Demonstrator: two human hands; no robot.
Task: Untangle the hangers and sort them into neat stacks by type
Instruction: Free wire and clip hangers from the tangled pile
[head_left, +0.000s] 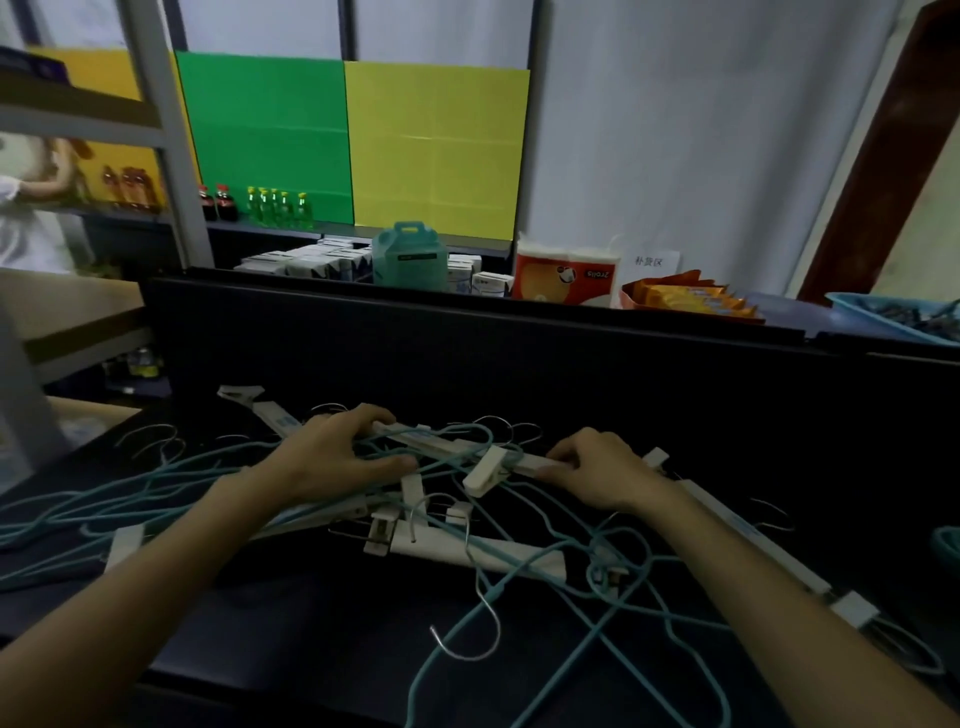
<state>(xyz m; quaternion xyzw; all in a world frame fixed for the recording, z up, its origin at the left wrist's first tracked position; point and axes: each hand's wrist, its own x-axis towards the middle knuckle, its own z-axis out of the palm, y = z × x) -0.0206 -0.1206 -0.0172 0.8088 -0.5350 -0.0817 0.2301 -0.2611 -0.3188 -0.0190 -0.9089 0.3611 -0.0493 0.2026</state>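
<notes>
A tangle of teal wire hangers (524, 577) and white clip hangers lies on the dark table (519, 374). Both hands grip one white clip hanger (457, 448) that runs across the top of the pile. My left hand (337, 457) holds its left end together with some teal wires. My right hand (597, 467) pinches its right end, just past a white clip (485, 472). More white clip hangers (467, 551) lie under and beside the hands, and another (753, 535) stretches out to the right. Teal wire hangers (104, 499) spread to the left.
A dark raised panel (467, 312) borders the table's far side. Behind it stand a teal jug (410, 254), small boxes, a tissue pack (569, 275), snack packets (691, 299) and a blue basket (898, 317). A shelf with bottles (130, 187) stands at the left.
</notes>
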